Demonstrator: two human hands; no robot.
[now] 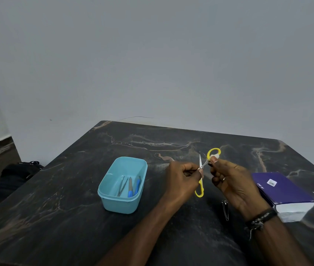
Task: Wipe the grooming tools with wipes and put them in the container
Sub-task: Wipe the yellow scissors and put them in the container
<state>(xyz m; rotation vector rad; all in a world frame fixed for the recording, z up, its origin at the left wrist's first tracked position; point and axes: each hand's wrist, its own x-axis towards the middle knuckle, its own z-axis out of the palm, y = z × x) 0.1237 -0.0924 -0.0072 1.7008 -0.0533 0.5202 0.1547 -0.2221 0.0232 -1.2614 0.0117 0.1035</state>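
Dark marble-patterned table (60, 198) ran up to a plain grey wall, and your work sat toward its near right. You held a small pair of yellow-handled scissors (202, 170) above the surface between both hands, blades spread open. Your left hand (183, 178) was curled tight, thumb and fingers pinched on the scissors near the pivot, with one yellow loop hanging out below at 6 o'clock from that hand. Your right hand (231, 181) was also closed, its fingertips pressing a small white wipe (215, 156) against the other yellow loop, which stood up at 12 o'clock from the hand. A ring showed on one finger of that hand and a dark bracelet (260, 219) circled the wrist. At 9 o'clock from your left hand stood the light blue container (114, 203), already holding several tools (130, 187), some with blue handles. A nail clipper (225, 209) lay on the table at 6 o'clock from the scissors, between your forearms. At 3 o'clock from your right hand lay a thick purple book (284, 191).
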